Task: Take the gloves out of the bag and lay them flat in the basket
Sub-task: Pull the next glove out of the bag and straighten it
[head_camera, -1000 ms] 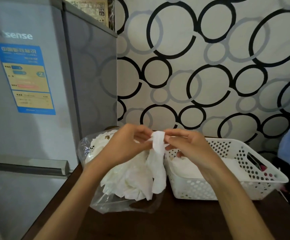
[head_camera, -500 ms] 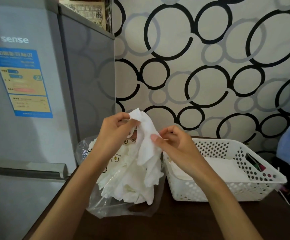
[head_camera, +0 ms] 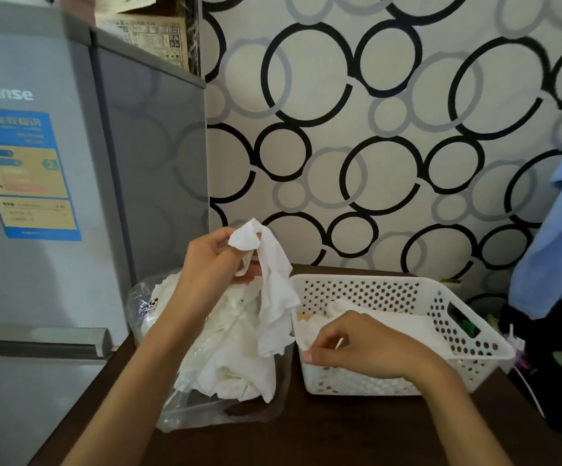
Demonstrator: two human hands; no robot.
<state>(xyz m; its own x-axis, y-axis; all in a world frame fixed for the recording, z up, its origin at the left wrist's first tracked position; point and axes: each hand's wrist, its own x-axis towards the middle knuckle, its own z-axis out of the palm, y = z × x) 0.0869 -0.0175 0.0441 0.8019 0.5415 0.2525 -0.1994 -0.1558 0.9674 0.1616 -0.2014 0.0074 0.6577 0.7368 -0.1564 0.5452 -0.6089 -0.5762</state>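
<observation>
The left hand [head_camera: 210,264] is holding up one white glove [head_camera: 272,287], its fingers curled round the bunched upper end, so that the rest of the thin material is hanging limp over the gap between the bag and the basket. The clear plastic bag [head_camera: 185,412] is lying on the near left part of the dark wooden table [head_camera: 340,432], its mouth open toward the person, and a crumpled heap of more white gloves [head_camera: 225,364] is spilling from it, the lifted glove dangling just above and in front of that heap. The right hand [head_camera: 356,344] is resting low at the near left corner of the white perforated basket [head_camera: 457,338], its fingers curled narrowly with thumb and forefinger pressed together; it seems to be pinching the edge of the white material lying inside, though the blur there is leaving the contact unclear. Flat white gloves in the basket [head_camera: 397,322] are covering much of its floor, and something dark and green is showing at the far right end of the basket. The basket is sitting just beside the bag, to its right. A grey refrigerator [head_camera: 54,196] is standing at the left, bearing a blue label, and wallpaper with black and grey rings [head_camera: 373,129] is filling the far wall. A blue cloth [head_camera: 555,247] is hanging at the right edge.
</observation>
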